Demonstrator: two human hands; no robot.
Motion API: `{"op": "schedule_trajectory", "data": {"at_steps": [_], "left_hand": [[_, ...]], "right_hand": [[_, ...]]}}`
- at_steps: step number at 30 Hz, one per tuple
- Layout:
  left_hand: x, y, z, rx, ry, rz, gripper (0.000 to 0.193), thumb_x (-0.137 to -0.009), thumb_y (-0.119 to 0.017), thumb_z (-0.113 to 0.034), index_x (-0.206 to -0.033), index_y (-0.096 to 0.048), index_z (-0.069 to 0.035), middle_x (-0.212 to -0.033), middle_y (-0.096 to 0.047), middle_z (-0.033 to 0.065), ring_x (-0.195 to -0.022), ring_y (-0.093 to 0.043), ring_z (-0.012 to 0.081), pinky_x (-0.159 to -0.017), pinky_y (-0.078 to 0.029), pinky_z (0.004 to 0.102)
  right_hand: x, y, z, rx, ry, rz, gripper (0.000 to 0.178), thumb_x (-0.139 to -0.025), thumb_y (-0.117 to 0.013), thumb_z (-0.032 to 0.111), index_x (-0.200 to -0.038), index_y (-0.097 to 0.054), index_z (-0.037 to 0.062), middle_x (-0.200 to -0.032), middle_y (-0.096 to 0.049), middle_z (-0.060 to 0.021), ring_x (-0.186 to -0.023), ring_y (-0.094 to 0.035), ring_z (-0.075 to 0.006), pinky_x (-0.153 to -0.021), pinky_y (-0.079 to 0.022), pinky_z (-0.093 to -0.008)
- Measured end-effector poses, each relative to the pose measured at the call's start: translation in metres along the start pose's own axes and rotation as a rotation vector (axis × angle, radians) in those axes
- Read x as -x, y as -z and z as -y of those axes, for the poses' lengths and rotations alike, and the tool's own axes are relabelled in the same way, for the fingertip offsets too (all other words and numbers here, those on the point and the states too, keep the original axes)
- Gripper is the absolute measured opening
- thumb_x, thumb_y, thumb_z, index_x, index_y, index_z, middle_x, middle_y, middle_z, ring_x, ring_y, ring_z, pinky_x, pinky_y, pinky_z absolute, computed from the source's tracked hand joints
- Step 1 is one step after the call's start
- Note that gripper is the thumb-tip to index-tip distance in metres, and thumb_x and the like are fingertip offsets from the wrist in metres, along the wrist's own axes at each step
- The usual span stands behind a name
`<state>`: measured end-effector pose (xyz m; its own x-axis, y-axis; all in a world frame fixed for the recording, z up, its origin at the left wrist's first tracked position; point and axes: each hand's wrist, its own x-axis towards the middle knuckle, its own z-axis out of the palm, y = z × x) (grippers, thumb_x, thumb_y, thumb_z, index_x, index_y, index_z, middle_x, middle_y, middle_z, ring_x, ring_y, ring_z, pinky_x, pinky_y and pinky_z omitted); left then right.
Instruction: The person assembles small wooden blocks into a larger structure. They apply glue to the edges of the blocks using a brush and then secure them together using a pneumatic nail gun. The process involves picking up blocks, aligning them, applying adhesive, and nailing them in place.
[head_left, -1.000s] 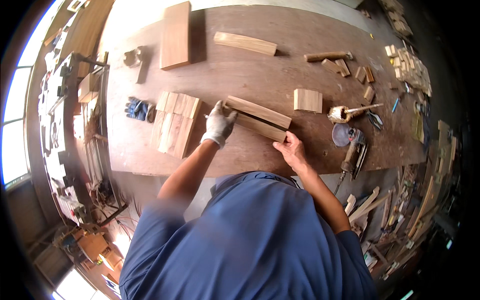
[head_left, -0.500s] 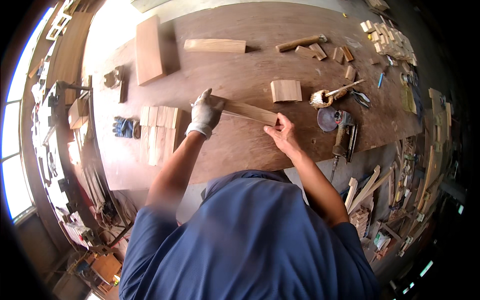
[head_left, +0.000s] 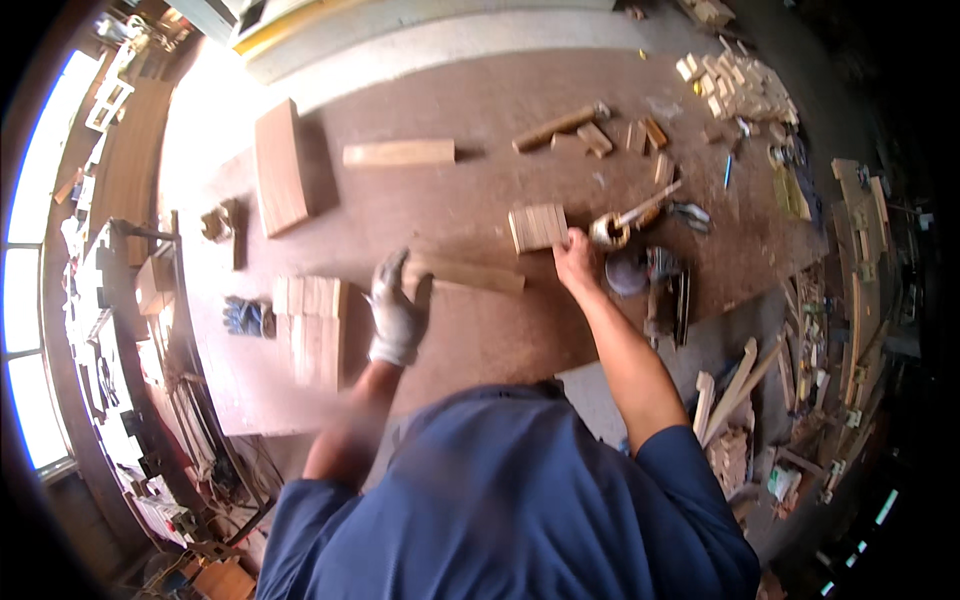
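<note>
The gloved left hand [head_left: 398, 308] is blurred, its thumb and fingers spread apart at the left end of a wooden strip [head_left: 470, 274], which lies on the table [head_left: 480, 350] in front of the person; whether the glove touches it I cannot tell. The bare right hand [head_left: 578, 262] has its fingertips at the near right corner of a small wooden block [head_left: 537, 228], though whether they pinch it is unclear. Just right of that block sits a pot [head_left: 609, 232] with a stick [head_left: 648, 203] across it
</note>
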<state>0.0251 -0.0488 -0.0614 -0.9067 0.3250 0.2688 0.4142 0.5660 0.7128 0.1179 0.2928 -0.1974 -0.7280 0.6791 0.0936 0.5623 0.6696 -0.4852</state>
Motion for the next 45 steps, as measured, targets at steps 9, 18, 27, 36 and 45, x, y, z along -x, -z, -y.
{"op": "schedule_trajectory", "data": {"at_steps": [9,18,27,36,45], "left_hand": [[0.005,-0.005,-0.050,0.060,0.014,0.113,0.049,-0.090,-0.079,-0.022,-0.132,-0.066,-0.001,-0.128,-0.069,0.0238,-0.115,-0.067,0.0432,-0.098,-0.054,0.0487],[0.004,-0.052,-0.077,0.574,0.374,0.478,0.063,-0.095,-0.081,-0.034,-0.141,-0.061,0.004,-0.130,-0.071,0.0251,-0.119,-0.072,0.0314,-0.100,-0.057,0.0409],[-0.004,-0.076,-0.103,0.733,0.433,0.443,0.069,-0.096,-0.081,-0.030,-0.147,-0.054,0.007,-0.108,-0.075,0.0120,-0.099,-0.070,0.0149,-0.086,-0.059,0.0311],[-0.008,-0.067,-0.088,1.169,0.675,0.542,0.058,-0.103,-0.072,-0.016,-0.153,-0.046,0.001,-0.110,-0.068,0.0064,-0.099,-0.071,0.0177,-0.084,-0.062,0.0333],[-0.025,-0.053,-0.091,1.093,0.704,0.662,0.039,-0.108,-0.064,-0.027,-0.134,-0.060,0.002,-0.105,-0.070,0.0072,-0.091,-0.070,0.0161,-0.082,-0.060,0.0317]], "right_hand": [[0.004,0.013,0.001,-0.021,-0.184,0.080,0.017,-0.086,-0.070,0.017,-0.084,-0.070,0.0004,-0.081,-0.071,-0.0251,-0.084,-0.071,-0.0448,-0.076,-0.056,-0.0522],[0.112,0.125,0.080,-0.379,0.000,0.107,0.022,-0.091,-0.073,0.021,-0.103,-0.073,0.0027,-0.086,-0.075,-0.0211,-0.080,-0.076,-0.0395,-0.073,-0.059,-0.0463],[0.110,0.146,0.125,-0.286,0.342,-0.071,0.014,-0.088,-0.073,0.013,-0.082,-0.062,0.0061,-0.069,-0.064,-0.0180,-0.063,-0.065,-0.0415,-0.055,-0.049,-0.0498],[0.089,0.166,0.078,-0.436,0.200,-0.046,0.008,-0.094,-0.075,0.014,-0.095,-0.072,0.0063,-0.077,-0.071,-0.0123,-0.072,-0.075,-0.0270,-0.068,-0.057,-0.0400],[-0.022,0.166,-0.054,-0.722,-0.388,-0.125,0.038,-0.098,-0.074,0.021,-0.131,-0.065,0.0045,-0.088,-0.066,-0.0022,-0.064,-0.063,-0.0101,-0.053,-0.052,-0.0257]]}}
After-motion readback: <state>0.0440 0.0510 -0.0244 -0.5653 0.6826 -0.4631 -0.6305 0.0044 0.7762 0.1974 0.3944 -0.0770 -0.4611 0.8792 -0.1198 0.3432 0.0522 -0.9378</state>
